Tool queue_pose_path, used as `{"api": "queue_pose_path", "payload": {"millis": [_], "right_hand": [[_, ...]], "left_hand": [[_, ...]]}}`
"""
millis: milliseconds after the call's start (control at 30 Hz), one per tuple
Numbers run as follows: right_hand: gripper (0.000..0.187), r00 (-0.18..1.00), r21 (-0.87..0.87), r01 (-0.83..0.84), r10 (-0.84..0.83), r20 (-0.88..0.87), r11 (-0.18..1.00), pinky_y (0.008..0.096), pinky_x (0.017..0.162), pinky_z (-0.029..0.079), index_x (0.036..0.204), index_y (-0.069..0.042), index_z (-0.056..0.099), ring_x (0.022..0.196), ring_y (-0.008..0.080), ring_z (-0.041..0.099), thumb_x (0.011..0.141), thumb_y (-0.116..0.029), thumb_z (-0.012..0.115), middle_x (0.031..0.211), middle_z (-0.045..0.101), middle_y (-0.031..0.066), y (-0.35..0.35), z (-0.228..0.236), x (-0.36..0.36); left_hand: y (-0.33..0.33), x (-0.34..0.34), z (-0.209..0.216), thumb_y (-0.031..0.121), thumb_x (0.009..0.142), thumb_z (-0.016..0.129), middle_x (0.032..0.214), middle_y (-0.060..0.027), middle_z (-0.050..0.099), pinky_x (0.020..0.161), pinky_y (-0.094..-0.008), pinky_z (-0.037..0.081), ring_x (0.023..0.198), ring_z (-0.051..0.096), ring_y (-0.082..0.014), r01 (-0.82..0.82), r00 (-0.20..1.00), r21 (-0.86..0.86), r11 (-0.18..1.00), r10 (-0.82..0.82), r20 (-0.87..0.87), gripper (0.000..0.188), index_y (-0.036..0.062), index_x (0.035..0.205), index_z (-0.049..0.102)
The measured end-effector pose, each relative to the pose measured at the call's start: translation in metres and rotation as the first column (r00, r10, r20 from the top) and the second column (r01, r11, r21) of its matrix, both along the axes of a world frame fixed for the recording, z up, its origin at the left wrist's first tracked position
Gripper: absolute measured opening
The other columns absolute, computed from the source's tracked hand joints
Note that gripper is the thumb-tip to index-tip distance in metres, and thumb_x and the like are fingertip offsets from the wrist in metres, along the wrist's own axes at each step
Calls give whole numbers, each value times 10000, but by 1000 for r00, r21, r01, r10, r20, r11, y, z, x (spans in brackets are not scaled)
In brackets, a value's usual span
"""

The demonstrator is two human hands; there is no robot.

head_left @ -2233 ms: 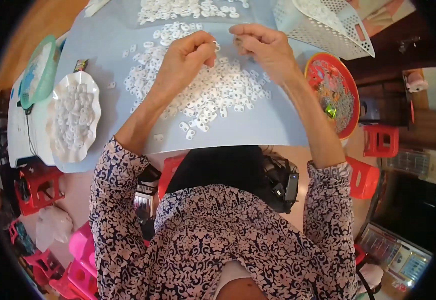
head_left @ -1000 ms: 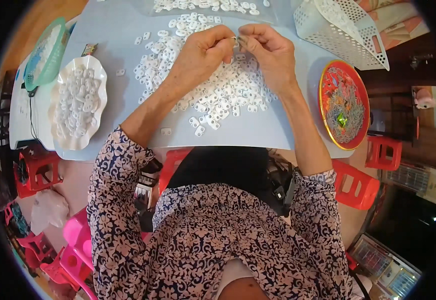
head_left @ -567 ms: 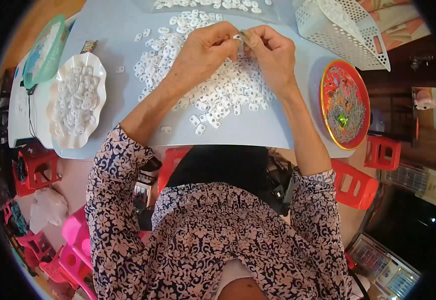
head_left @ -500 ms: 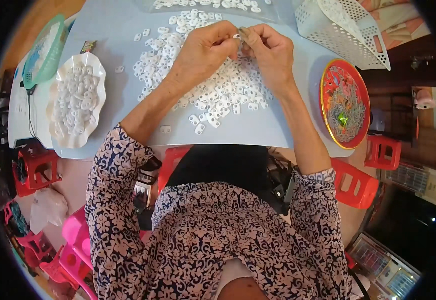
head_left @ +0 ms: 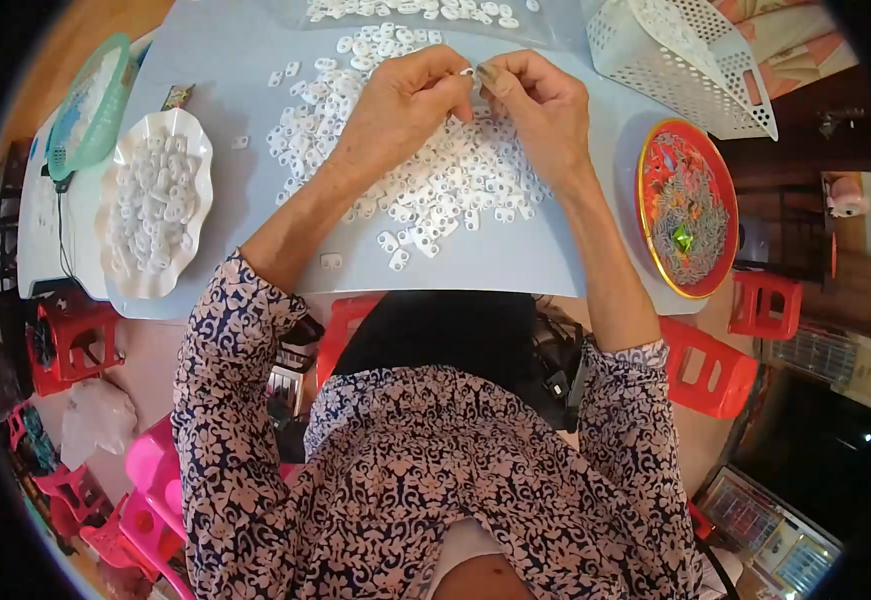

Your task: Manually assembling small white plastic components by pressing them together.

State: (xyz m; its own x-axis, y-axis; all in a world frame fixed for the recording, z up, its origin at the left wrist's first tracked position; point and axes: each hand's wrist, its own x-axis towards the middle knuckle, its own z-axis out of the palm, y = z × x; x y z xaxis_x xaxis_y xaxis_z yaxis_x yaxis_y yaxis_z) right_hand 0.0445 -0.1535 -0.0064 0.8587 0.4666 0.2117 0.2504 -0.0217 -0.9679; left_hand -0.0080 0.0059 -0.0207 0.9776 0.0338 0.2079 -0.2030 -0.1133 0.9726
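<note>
My left hand [head_left: 411, 98] is closed in a pinch above the pile, with a small white plastic piece [head_left: 470, 72] at its fingertips. Close against it, my right hand [head_left: 541, 100] has thumb and forefinger pressed together, and whatever they hold is too small to make out. Under both hands spreads a heap of white plastic pieces [head_left: 446, 190], each with two holes. To the right stands a red, gold-rimmed dish [head_left: 645, 215] with many thin grey metal pieces and a shiny green bit [head_left: 684, 239] in it.
A scalloped white dish [head_left: 196, 228] full of white parts is on the left, near a green basket [head_left: 106, 140]. A perforated white basket [head_left: 646, 85] stands at the far right; a clear bag [head_left: 556, 32] of parts lies at the back. Red stools [head_left: 711, 370] stand beside the table [head_left: 436, 265].
My fingertips have drawn slightly apart, and the white piece has moved a little to the left with my left hand. The heap and dishes look the same.
</note>
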Motion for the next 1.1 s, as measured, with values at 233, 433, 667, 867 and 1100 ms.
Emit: {"api": "queue_pose_path", "payload": {"millis": [233,433,667,867,1100], "right_hand": [[139,998,81,58,-54,-45,995,188,561,420,848,3,651,618,37,507,868,-135,650,687,606,-9,6,-1,-5],[149,992,181,74,-53,-118,981,182,549,415,842,10,649,610,34,502,870,-136,651,686,605,-6,7,-1,-4],[124,996,144,61,-51,-77,988,189,578,455,878,14,644,627,59,549,854,-107,659,736,634,22,9,0,-6],[121,983,195,139,-112,-146,971,222,655,477,929,3,638,679,74,555,887,-108,615,834,643,42,-3,1,7],[145,987,149,157,-149,-61,976,191,583,406,929,-5,663,668,63,541,857,-130,648,777,637,19,-10,3,12]], "left_hand": [[-6,-2,3,161,897,527,676,-8,611,568,-212,390,614,503,-56,-15,1000,-127,992,16,12,169,30,862,628],[-9,-2,8,149,913,504,693,-34,627,644,-224,432,675,550,-78,-2,1000,-223,975,1,-4,196,0,901,630],[-3,-1,7,167,930,462,721,-44,645,639,-226,423,641,515,-79,-15,998,-99,995,20,54,237,-4,924,626],[17,8,12,165,909,462,711,-25,618,505,-225,370,572,434,-46,-165,977,27,986,160,140,219,13,954,614],[23,20,12,90,853,513,652,-79,596,513,-282,387,547,465,-107,-296,950,245,923,257,181,148,-19,837,612]]}}
